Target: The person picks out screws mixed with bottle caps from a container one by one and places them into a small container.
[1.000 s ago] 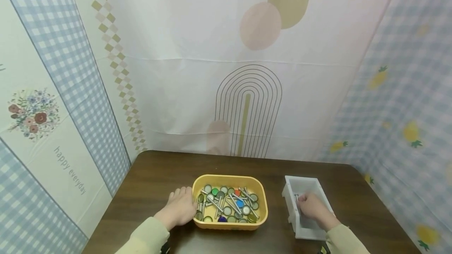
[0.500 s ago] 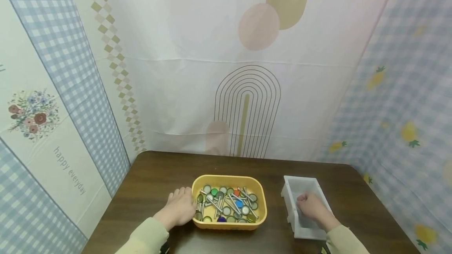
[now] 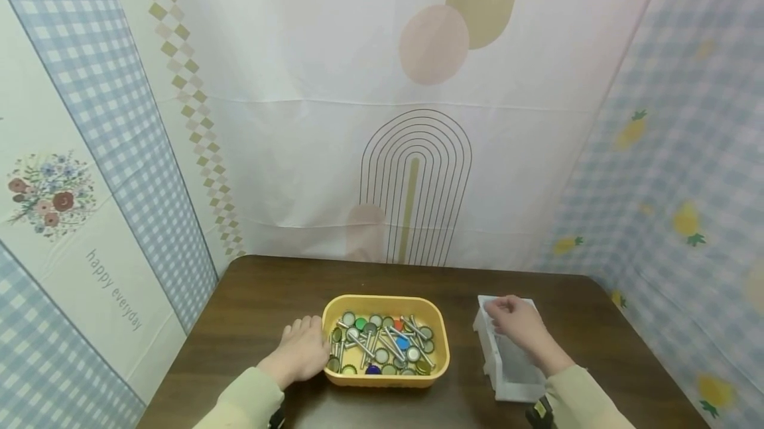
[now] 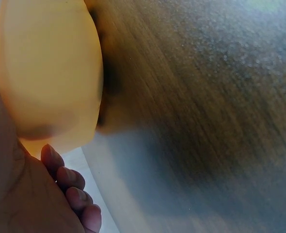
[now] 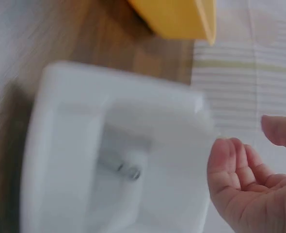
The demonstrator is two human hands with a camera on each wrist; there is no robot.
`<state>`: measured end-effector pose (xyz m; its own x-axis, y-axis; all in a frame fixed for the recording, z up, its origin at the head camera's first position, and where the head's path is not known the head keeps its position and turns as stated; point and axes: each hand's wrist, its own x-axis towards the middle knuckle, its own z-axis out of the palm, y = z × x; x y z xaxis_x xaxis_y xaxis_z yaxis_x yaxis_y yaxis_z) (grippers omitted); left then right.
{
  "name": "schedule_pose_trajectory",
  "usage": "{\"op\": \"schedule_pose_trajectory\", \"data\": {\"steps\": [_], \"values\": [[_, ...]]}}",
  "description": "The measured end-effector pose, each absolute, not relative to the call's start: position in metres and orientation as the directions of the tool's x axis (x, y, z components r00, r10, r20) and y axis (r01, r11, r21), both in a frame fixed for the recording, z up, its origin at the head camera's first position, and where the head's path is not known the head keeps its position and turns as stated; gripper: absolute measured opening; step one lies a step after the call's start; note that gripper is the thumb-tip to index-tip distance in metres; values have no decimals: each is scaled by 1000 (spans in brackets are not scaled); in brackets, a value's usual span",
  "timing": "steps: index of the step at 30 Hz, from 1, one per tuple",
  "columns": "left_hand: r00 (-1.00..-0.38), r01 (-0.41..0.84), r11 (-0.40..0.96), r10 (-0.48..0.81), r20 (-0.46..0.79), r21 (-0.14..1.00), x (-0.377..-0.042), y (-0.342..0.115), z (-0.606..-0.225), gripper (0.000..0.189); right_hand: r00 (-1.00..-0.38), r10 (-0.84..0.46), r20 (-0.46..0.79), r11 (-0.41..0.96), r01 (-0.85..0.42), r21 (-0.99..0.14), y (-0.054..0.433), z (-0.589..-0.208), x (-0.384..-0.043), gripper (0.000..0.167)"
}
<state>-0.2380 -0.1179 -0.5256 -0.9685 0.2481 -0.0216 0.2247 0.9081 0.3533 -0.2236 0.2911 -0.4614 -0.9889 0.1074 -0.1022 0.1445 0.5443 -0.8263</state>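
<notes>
My left hand [image 3: 301,349] rests against the left side of a yellow basket [image 3: 384,381]. In the left wrist view its relaxed fingers [image 4: 70,177] lie beside the basket wall [image 4: 51,73]; part of the thumb is hidden. The basket holds several metal bolts [image 3: 390,346] and several bottle caps, among them a blue cap [image 3: 402,343] and a green cap [image 3: 361,324]. Over the far end of a white bin [image 3: 513,392] is my right hand [image 3: 519,323], thumb apart from loosely bent fingers, with nothing between them. Blurred metal bolts [image 5: 129,171] lie on the bin's floor.
Basket and bin stand side by side on a dark brown wooden table [image 3: 274,283], with a gap between them. A patterned white curtain [image 3: 298,150] hangs behind the table, and a checked cloth [image 3: 644,183] hangs on the right.
My right hand has let go of a bolt inside the white bin, then risen and moved toward the bin's far end, with fingers parted. The left hand stays at the basket.
</notes>
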Motion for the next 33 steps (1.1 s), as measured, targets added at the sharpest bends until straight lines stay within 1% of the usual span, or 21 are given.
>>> {"op": "schedule_pose_trajectory", "data": {"steps": [2, 6, 12, 16, 22, 27, 33], "values": [[-968, 223, 906, 250, -29, 361, -238, -117, -525, 33, -989, 108, -97, 522, 139, -842, 279, -455, -226, 50], [-968, 221, 903, 249, -28, 369, -237, -117, -523, 35, -991, 92, -97, 514, 130, -848, 250, -449, -233, 49], [-966, 232, 896, 256, -15, 379, -235, -119, -523, 35, -994, 7, -105, 512, 94, -854, 207, -463, -243, 40], [-967, 231, 897, 256, -18, 378, -235, -118, -521, 33, -993, -66, -102, 517, 53, -854, 183, -472, -246, 38], [-966, 233, 896, 259, -17, 379, -236, -118, -522, 32, -988, -127, -91, 622, -8, -783, 160, -483, -251, 30], [-964, 243, 889, 267, -7, 387, -235, -117, -523, 29, -986, -134, -102, 676, -16, -737, 152, -498, -254, 23], [-962, 256, 890, 273, 9, 377, -234, -117, -521, 30, -988, -142, -57, 729, -65, -682, 144, -506, -256, 21]]}}
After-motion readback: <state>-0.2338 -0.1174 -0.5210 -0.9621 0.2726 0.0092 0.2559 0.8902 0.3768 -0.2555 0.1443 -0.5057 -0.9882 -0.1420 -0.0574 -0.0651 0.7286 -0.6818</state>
